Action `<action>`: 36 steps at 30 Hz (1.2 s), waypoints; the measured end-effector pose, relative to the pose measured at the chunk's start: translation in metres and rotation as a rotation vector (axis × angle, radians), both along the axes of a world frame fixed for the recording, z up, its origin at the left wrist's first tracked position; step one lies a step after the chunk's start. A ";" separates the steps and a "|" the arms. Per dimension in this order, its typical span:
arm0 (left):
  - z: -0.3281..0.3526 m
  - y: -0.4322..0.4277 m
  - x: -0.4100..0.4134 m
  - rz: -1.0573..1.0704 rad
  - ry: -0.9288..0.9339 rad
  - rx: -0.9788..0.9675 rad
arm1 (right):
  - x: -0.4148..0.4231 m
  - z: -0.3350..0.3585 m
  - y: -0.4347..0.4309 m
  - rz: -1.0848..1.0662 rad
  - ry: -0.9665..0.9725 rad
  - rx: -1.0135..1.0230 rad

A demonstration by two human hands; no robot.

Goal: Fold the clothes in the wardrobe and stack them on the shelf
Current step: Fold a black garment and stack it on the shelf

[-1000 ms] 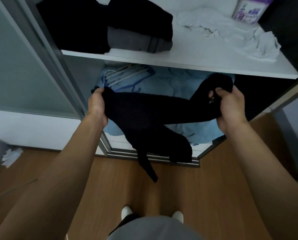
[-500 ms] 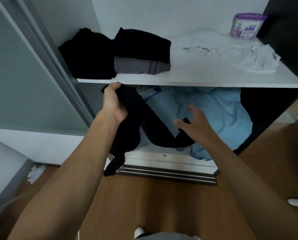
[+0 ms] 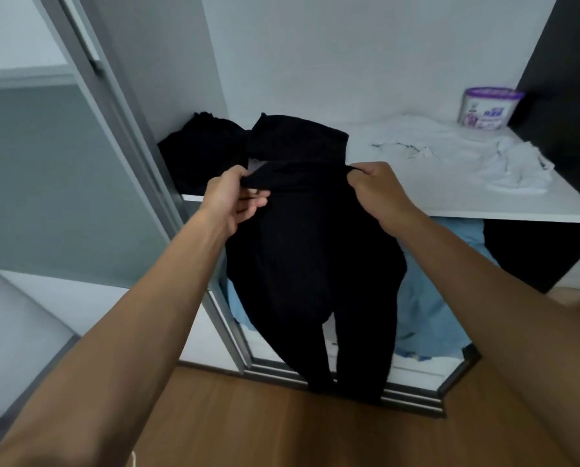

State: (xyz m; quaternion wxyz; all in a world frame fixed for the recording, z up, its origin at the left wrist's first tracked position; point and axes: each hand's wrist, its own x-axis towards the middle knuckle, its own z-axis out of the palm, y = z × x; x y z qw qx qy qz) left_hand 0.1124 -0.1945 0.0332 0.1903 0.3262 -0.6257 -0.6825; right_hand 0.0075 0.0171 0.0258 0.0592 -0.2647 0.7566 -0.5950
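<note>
A pair of black trousers (image 3: 315,264) hangs by its waistband in front of the white shelf (image 3: 450,200), its two legs dangling down to the wardrobe's bottom rail. My left hand (image 3: 234,197) pinches the waistband's left end and my right hand (image 3: 379,190) grips the right end. Folded dark clothes (image 3: 295,139) are stacked at the shelf's left, beside another black heap (image 3: 201,153). A crumpled white garment (image 3: 467,153) lies on the shelf's right half.
A purple-lidded tub (image 3: 490,109) stands at the shelf's back right. Light-blue fabric (image 3: 430,298) fills the compartment below. The sliding door frame (image 3: 120,106) runs along the left, and wooden floor (image 3: 281,429) lies beneath me.
My right hand, open half a second ago, has taken hold of the waistband. Both hands have raised the black trousers to shelf height, so they now hang straight down. The view has tilted upward.
</note>
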 end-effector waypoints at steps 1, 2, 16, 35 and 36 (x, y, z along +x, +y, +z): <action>0.000 -0.003 0.000 -0.003 -0.042 -0.031 | -0.002 0.004 0.002 0.005 0.007 0.017; 0.001 -0.005 -0.001 -0.011 -0.071 -0.051 | -0.005 0.006 0.005 0.001 0.018 0.035; 0.002 0.005 -0.010 -0.317 0.159 -0.415 | -0.028 0.007 0.044 -0.262 -0.028 -0.133; 0.010 0.083 -0.031 -0.426 0.048 0.089 | 0.016 -0.045 0.053 -0.185 0.058 -0.050; 0.005 0.089 -0.032 -0.437 0.032 0.105 | 0.028 -0.056 0.052 -0.111 0.030 0.035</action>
